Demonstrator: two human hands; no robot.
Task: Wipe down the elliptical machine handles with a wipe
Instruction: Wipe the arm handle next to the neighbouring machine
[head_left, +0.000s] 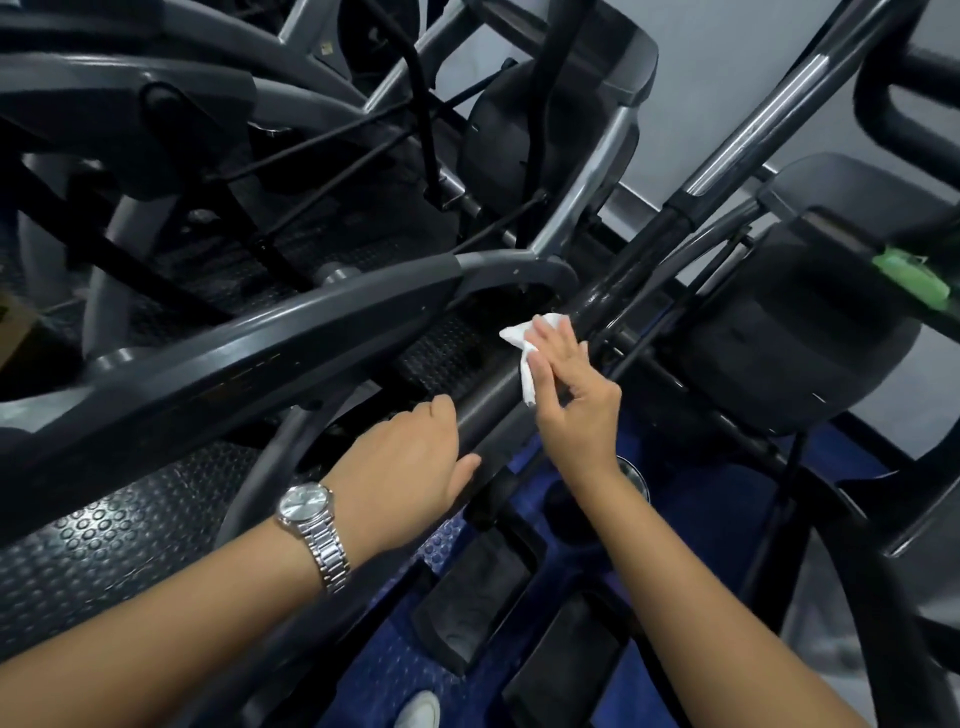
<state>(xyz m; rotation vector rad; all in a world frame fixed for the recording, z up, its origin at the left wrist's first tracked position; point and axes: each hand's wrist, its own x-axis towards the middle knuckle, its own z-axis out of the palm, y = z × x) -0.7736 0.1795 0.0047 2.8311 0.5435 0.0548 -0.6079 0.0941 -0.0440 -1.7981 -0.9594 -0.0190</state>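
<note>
A black padded elliptical handle (488, 400) runs diagonally from lower left to upper right through the middle of the view. My left hand (410, 457), with a silver watch on its wrist, grips the handle's lower part, fingers wrapped behind it. Just above, my right hand (566, 389) presses a crumpled white wipe (522, 348) against the handle, fingers laid over the wipe. Higher up, the handle turns into a glossy black and chrome bar (727, 156).
A second grey machine arm (249, 338) crosses at the left. Black foot pedals (478, 592) and blue studded flooring (395, 670) lie below. A green packet (911, 278) sits on a black console at the right. More machine frames crowd the back.
</note>
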